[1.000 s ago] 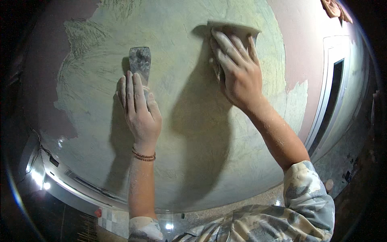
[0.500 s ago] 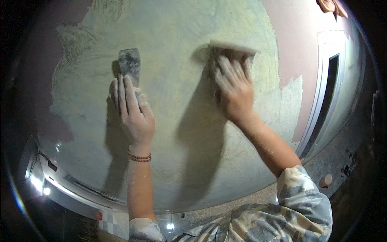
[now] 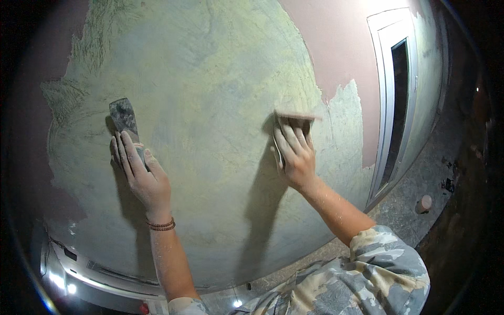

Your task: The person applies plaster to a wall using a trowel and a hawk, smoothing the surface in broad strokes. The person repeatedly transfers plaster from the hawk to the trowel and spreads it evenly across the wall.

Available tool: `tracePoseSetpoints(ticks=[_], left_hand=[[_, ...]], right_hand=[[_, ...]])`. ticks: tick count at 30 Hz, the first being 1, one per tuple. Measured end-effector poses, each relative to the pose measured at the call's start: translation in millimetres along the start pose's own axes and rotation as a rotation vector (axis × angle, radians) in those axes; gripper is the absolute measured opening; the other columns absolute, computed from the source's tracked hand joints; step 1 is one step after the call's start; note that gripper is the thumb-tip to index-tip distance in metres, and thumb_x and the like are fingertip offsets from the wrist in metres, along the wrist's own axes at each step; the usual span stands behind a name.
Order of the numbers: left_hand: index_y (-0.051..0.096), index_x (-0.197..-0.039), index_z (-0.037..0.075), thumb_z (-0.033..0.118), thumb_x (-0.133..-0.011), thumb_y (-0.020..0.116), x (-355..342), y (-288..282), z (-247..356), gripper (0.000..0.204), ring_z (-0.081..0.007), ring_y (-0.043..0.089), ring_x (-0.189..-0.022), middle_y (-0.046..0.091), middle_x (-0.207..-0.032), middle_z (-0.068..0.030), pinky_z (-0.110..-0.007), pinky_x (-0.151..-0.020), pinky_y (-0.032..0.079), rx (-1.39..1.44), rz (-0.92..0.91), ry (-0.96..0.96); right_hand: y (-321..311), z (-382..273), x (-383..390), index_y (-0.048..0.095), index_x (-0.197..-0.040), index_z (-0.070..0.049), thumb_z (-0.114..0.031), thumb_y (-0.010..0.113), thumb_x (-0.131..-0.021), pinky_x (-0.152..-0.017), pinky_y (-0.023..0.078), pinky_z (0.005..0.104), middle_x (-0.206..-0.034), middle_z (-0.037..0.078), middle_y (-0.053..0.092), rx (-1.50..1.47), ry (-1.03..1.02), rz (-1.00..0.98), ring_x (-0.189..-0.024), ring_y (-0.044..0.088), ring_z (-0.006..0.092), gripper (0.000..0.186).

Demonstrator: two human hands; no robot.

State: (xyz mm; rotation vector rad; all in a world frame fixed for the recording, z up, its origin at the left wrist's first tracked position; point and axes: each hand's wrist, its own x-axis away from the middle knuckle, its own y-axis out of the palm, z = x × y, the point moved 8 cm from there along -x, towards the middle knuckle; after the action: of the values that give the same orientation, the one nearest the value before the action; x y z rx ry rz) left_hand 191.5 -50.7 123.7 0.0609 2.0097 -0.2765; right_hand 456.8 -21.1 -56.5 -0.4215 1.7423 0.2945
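Note:
My left hand (image 3: 137, 176), powdered with white dust, is closed around a putty knife with a stained dark blade (image 3: 123, 113), held upward against the pale green, mottled plastered wall (image 3: 205, 89). To its right, my right hand (image 3: 294, 155) grips a wide scraper (image 3: 296, 114) whose edge lies along the wall, slightly blurred; its handle is mostly under my fingers. Both forearms cast shadows on the plaster. Patches of pink paint (image 3: 333, 47) border the green surface on both sides, with ragged edges.
A white-framed narrow opening (image 3: 375, 47) stands at the right. Below it on the grey floor (image 3: 394, 226) are a pale cylindrical container (image 3: 424, 205) and small dark objects (image 3: 448, 185). At the lower left are lights (image 3: 71, 288) and a wire.
My right hand has pulled the scraper down the wall. My left hand with the putty knife sits lower and farther left in view, and the whole view has shifted somewhat.

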Motion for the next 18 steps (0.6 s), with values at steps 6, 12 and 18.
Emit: tracePoseSetpoints(ticks=[6, 12, 18], left_hand=[[0.039, -0.152, -0.008, 0.016, -0.107, 0.044, 0.3, 1.6, -2.3, 0.051, -0.0430, 0.036, -0.147, 0.045, -0.153, -0.0261, -0.054, -0.120, 0.032, 0.069, 0.009, -0.027], [0.039, -0.152, -0.007, 0.017, -0.107, 0.044, 1.7, 1.5, -2.1, 0.051, -0.0419, 0.038, -0.146, 0.046, -0.152, -0.0267, -0.054, -0.120, 0.033, -0.014, 0.022, -0.010], [0.040, -0.152, -0.006, 0.018, -0.107, 0.045, 2.6, 3.2, -5.7, 0.052, -0.0415, 0.039, -0.146, 0.045, -0.153, -0.0264, -0.054, -0.121, 0.032, 0.041, 0.022, -0.031]], right_hand=[[-25.8, 32.5, -37.8, 0.061, -0.138, -0.002, -0.021, 0.060, -0.100, -0.113, 0.036, 0.0593, -0.141, 0.022, 0.060, 0.093, 0.178, 0.085, -0.129, 0.055, 0.0486, 0.042], [-9.4, 46.6, -2.5, 0.064, -0.136, -0.002, -0.023, 0.058, -0.102, -0.116, 0.032, 0.0595, -0.142, 0.021, 0.060, 0.105, 0.137, 0.022, -0.136, 0.050, 0.0471, 0.040], [-34.6, 51.5, -50.8, 0.060, -0.140, -0.004, -0.023, 0.056, -0.103, -0.116, 0.032, 0.0610, -0.149, 0.017, 0.054, 0.137, 0.172, 0.037, -0.140, 0.046, 0.0469, 0.041]])
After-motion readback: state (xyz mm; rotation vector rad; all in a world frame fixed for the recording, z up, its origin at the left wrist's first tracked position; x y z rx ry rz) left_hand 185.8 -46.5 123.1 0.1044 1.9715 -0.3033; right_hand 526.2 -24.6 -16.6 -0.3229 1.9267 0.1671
